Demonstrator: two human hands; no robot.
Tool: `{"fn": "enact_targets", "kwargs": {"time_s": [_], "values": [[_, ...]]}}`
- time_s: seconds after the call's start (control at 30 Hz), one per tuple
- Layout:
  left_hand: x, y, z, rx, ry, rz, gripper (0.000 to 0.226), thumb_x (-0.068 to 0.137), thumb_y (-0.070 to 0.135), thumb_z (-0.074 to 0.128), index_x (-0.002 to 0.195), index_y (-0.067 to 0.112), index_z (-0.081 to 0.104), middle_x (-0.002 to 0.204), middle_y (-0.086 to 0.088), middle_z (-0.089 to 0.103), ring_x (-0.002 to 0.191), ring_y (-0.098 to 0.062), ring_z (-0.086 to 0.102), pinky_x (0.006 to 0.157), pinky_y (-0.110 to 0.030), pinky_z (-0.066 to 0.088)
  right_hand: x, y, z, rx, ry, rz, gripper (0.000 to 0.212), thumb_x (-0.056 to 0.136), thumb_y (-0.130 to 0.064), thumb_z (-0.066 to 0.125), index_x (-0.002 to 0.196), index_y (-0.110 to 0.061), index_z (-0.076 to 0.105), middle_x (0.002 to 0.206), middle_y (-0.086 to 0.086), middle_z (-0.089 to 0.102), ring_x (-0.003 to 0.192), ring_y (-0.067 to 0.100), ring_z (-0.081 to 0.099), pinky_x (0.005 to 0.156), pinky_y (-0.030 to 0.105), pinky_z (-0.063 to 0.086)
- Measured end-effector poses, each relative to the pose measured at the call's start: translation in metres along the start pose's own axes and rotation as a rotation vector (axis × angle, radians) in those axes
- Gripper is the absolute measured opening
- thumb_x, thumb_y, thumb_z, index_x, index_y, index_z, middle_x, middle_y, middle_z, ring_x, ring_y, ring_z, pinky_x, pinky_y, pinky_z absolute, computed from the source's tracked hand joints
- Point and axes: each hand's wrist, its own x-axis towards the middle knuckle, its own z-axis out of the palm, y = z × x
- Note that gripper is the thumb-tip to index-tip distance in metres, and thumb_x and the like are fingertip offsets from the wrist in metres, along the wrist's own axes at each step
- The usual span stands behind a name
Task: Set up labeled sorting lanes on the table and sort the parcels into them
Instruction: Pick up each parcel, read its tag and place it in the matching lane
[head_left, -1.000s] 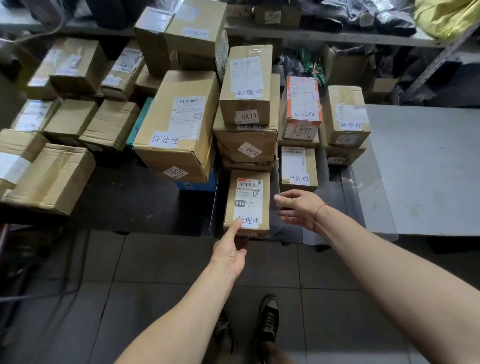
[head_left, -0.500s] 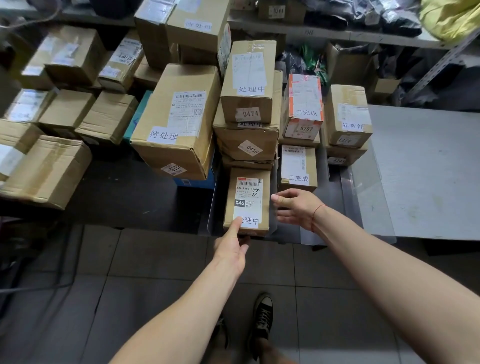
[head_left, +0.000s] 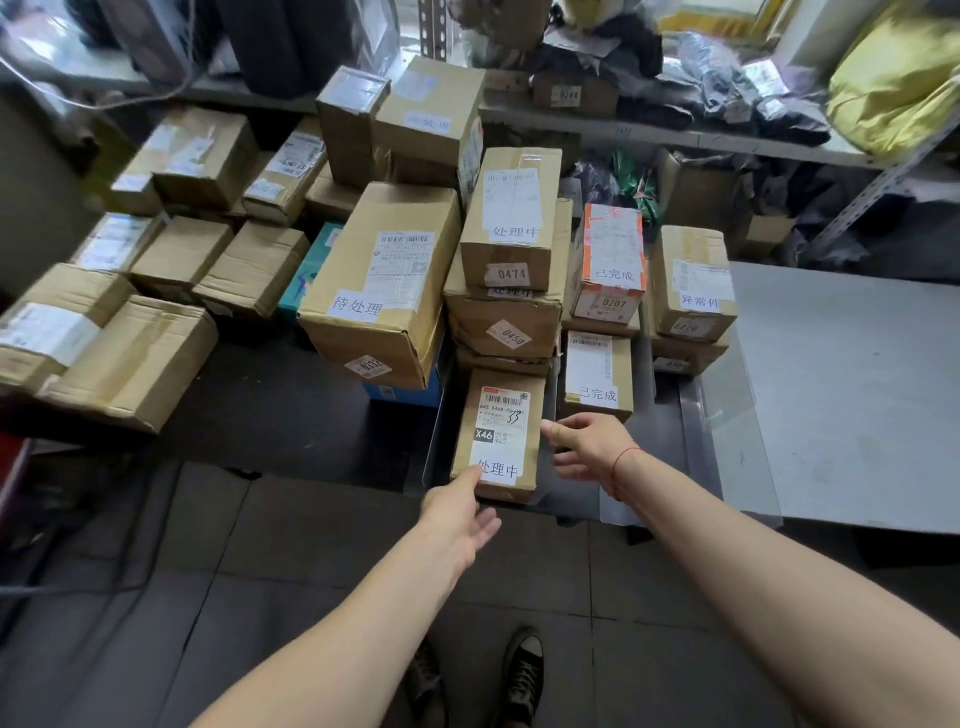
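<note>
Small brown cardboard parcel (head_left: 500, 434) with white 处理中 label, centre frame at the dark table's (head_left: 270, 410) front edge. Left hand (head_left: 460, 514) fingertip touches its label, fingers relaxed; right hand (head_left: 592, 449) open just beside it.

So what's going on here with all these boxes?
A person is sorting labeled parcels on a dark table. Both hands reach for the nearest small box, marked 处理中: the left hand touches its near label corner with a fingertip, and the right hand is open beside its right edge. Behind it stand stacks labeled 待处理, 已完成 and 异常件.
</note>
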Motion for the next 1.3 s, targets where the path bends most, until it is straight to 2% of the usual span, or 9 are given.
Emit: {"fn": "enact_targets", "kwargs": {"time_s": [0.1, 0.2, 0.3, 0.4, 0.5, 0.57, 0.77, 1.03, 1.3], "values": [[-0.011, 0.016, 0.000, 0.174, -0.014, 0.123, 0.028, 0.099, 0.030, 0.074, 0.111, 0.005, 0.069, 0.095, -0.008, 0.068, 0.090, -0.023, 0.069, 0.079, -0.040, 0.064, -0.010, -0.010, 0.000, -0.008, 0.030, -0.013, 0.047, 0.093, -0.037, 0.080, 0.126, -0.009, 0.062, 0.109, 0.017, 0.074, 0.088, 0.025, 0.075, 0.071, 0.036, 0.065], [-0.023, 0.033, 0.003, 0.358, -0.004, 0.311, 0.025, 0.097, 0.034, 0.073, 0.101, 0.010, 0.072, 0.081, -0.003, 0.069, 0.078, -0.017, 0.068, 0.080, -0.040, 0.066, -0.018, -0.021, 0.002, -0.079, 0.089, -0.092, 0.042, 0.093, -0.038, 0.078, 0.120, -0.009, 0.064, 0.102, 0.014, 0.074, 0.081, 0.023, 0.072, 0.072, 0.040, 0.066], [-0.041, 0.048, 0.005, 0.595, 0.015, 0.523, 0.025, 0.094, 0.044, 0.074, 0.098, 0.019, 0.074, 0.089, 0.001, 0.077, 0.083, -0.013, 0.074, 0.082, -0.044, 0.066, -0.030, -0.033, 0.004, -0.255, 0.162, -0.254, 0.028, 0.088, -0.048, 0.075, 0.101, -0.024, 0.069, 0.098, 0.000, 0.074, 0.092, 0.022, 0.073, 0.084, 0.051, 0.065], [-0.067, 0.062, 0.008, 0.890, 0.075, 0.727, 0.022, 0.093, 0.047, 0.072, 0.093, 0.026, 0.074, 0.095, 0.008, 0.076, 0.091, -0.011, 0.070, 0.078, -0.035, 0.059, -0.054, -0.052, 0.007, -0.389, 0.172, -0.406, 0.021, 0.095, -0.042, 0.072, 0.105, -0.024, 0.071, 0.101, -0.006, 0.073, 0.097, 0.016, 0.070, 0.089, 0.043, 0.062], [-0.091, 0.076, 0.013, 1.094, 0.095, 0.882, 0.020, 0.096, 0.044, 0.069, 0.097, 0.025, 0.075, 0.098, 0.010, 0.074, 0.094, -0.010, 0.066, 0.077, -0.028, 0.048, -0.069, -0.065, 0.007, -0.547, 0.187, -0.549, 0.019, 0.099, -0.035, 0.069, 0.112, -0.022, 0.072, 0.100, -0.008, 0.069, 0.096, 0.012, 0.065, 0.081, 0.025, 0.051], [-0.106, 0.085, 0.013, 1.175, 0.095, 0.936, 0.018, 0.097, 0.043, 0.069, 0.101, 0.026, 0.075, 0.099, 0.011, 0.073, 0.095, -0.009, 0.065, 0.074, -0.026, 0.048, -0.079, -0.073, 0.008, -0.628, 0.187, -0.628, 0.017, 0.100, -0.032, 0.068, 0.114, -0.023, 0.071, 0.101, -0.009, 0.067, 0.095, 0.010, 0.064, 0.077, 0.022, 0.048], [-0.125, 0.102, 0.001, 1.286, 0.088, 1.052, 0.019, 0.095, 0.042, 0.070, 0.106, 0.028, 0.076, 0.102, 0.010, 0.075, 0.100, -0.012, 0.068, 0.094, -0.038, 0.057, -0.096, -0.084, 0.016, -0.752, 0.175, -0.781, 0.016, 0.097, -0.025, 0.067, 0.111, -0.022, 0.073, 0.105, -0.003, 0.071, 0.096, 0.018, 0.067, 0.088, 0.035, 0.058], [-0.141, 0.161, -0.041, 1.215, 0.013, 1.222, 0.017, 0.095, 0.037, 0.074, 0.109, 0.027, 0.076, 0.101, 0.012, 0.075, 0.097, -0.006, 0.069, 0.094, -0.036, 0.060, -0.117, -0.133, 0.063, -0.727, 0.184, -0.926, 0.016, 0.095, -0.029, 0.068, 0.109, -0.022, 0.075, 0.101, -0.004, 0.071, 0.092, 0.016, 0.067, 0.087, 0.039, 0.059], [-0.120, 0.248, -0.141, 1.208, -0.034, 1.335, 0.023, 0.096, 0.033, 0.075, 0.117, 0.023, 0.074, 0.108, 0.005, 0.073, 0.100, -0.011, 0.068, 0.092, -0.034, 0.059, -0.119, -0.187, 0.175, -0.701, 0.257, -0.919, 0.016, 0.095, -0.029, 0.071, 0.107, -0.020, 0.076, 0.099, -0.003, 0.074, 0.085, 0.014, 0.069, 0.082, 0.042, 0.060]]}}
